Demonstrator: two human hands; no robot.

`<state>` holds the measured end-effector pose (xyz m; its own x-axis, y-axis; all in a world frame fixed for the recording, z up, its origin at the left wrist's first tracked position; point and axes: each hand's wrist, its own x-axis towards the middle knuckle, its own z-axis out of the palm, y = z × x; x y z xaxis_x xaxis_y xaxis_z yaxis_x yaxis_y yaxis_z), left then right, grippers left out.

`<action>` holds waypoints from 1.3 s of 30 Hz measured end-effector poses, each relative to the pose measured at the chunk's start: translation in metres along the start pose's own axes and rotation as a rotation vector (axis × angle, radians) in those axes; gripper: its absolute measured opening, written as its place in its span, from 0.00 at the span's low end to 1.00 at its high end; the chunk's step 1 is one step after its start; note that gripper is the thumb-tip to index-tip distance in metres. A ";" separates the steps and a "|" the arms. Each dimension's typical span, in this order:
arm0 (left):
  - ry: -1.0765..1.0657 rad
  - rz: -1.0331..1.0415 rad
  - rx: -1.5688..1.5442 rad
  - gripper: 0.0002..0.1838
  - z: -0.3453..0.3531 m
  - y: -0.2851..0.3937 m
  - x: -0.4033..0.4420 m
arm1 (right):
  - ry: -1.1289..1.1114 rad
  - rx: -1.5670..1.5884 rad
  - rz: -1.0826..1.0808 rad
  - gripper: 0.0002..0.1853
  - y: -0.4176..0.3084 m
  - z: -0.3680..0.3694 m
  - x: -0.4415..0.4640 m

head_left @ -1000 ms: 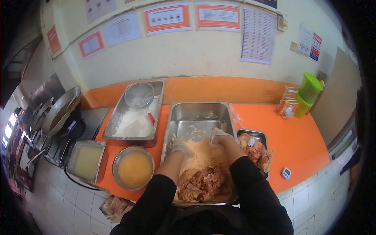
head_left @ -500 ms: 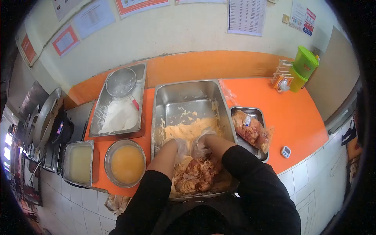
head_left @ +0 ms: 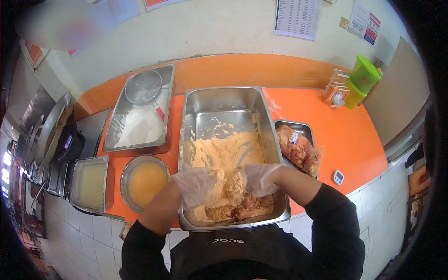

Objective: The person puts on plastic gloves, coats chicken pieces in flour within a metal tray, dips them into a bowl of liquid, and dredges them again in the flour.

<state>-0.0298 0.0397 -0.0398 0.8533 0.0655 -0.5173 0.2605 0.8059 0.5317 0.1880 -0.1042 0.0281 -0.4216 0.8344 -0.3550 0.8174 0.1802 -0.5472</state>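
A deep steel tray holds a spread of orange-tinted batter or flour. Coated meat pieces lie at its near end. Both hands wear clear plastic gloves and are over the near half of the tray. My left hand has its coated fingers curled at the left side of a clump of coating. From the right, my right hand closes on a coated piece, which partly hides the fingers. The two hands are close together, with coating between them.
Left of the tray are a pan of white flour with a sieve, a bowl of orange liquid and a container of pale liquid. On the right are bagged meat, a timer and green tubs.
Both hands first drew toward the near end, then came up from the mixture with coating on the fingers. The coated meat now lies lower and flatter at the near edge. The view has shifted.
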 end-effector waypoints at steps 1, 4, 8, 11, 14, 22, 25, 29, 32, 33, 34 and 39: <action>0.059 0.031 0.042 0.11 0.005 -0.002 -0.007 | 0.013 0.133 0.154 0.20 -0.018 -0.006 -0.013; 0.240 0.136 0.168 0.11 0.011 -0.026 -0.029 | 0.140 0.206 0.523 0.20 -0.052 -0.011 -0.029; 0.496 0.115 0.299 0.10 -0.007 -0.058 -0.029 | 0.185 -0.007 0.569 0.17 -0.005 0.054 -0.044; 0.592 0.038 0.432 0.10 -0.017 -0.076 0.004 | 0.350 0.526 0.711 0.19 -0.007 0.077 -0.047; 0.612 0.038 0.517 0.11 -0.017 -0.086 0.044 | 0.498 1.123 0.903 0.21 0.011 0.088 -0.011; 0.398 0.099 0.226 0.13 -0.001 -0.098 0.095 | 0.391 1.676 0.710 0.19 -0.045 0.048 -0.005; 0.188 0.054 0.028 0.14 0.014 -0.088 0.088 | 0.328 1.631 0.413 0.18 0.002 0.087 0.013; 0.170 0.163 -0.011 0.16 0.027 -0.067 0.069 | 0.433 1.152 0.088 0.18 0.031 0.098 0.023; 0.387 0.408 0.088 0.17 0.031 -0.054 0.068 | 0.506 1.116 0.180 0.21 0.048 0.092 0.030; 0.462 0.484 0.123 0.18 0.032 -0.050 0.069 | 0.493 0.778 0.294 0.22 0.048 0.077 0.031; 0.525 0.552 0.155 0.18 0.035 -0.042 0.069 | 0.623 0.951 0.356 0.22 0.054 0.076 0.043; 0.506 0.580 0.324 0.17 0.037 -0.007 0.052 | 0.675 0.591 0.834 0.17 0.019 0.019 0.035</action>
<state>0.0299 0.0152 -0.0458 0.6064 0.7366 -0.2996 0.0256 0.3585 0.9332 0.1813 -0.0815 -0.0093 0.5782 0.7149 -0.3932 0.3611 -0.6564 -0.6624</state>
